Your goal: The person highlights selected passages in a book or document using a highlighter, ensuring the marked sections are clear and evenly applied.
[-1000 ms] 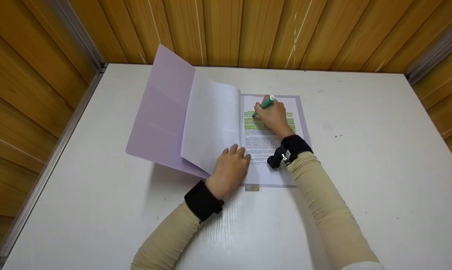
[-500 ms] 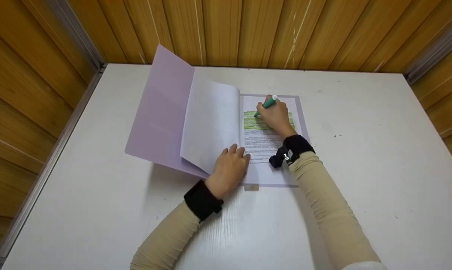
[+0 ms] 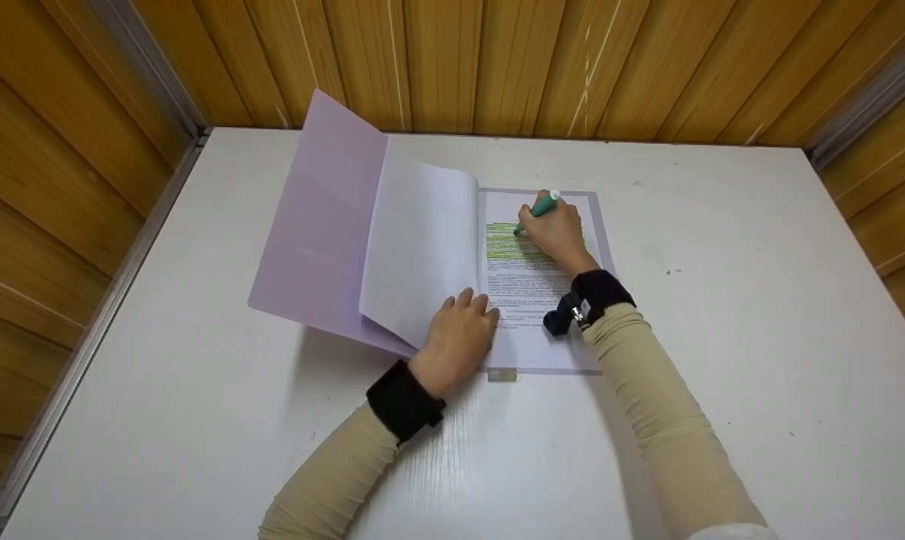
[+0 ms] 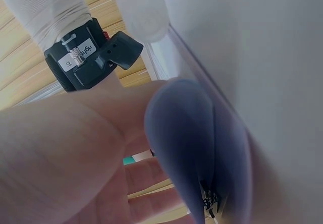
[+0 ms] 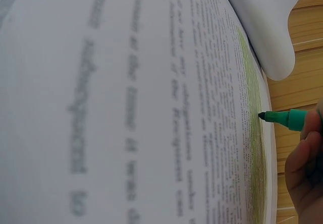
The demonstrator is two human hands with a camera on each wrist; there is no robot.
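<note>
Highlighter [image 3: 540,208], pinched in the right hand [image 3: 558,234], touched the printed page [image 3: 531,292] mid-table. The left hand [image 3: 458,337], fingers relaxed, pinned the turned sheet [image 3: 422,240]; had it slipped, I judged, that sheet could flop onto wet ink.

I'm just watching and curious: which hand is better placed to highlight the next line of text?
The right hand, probably: it already grips the green highlighter with its tip on the printed page. The left hand is busy pressing on the turned-back sheet.
</note>
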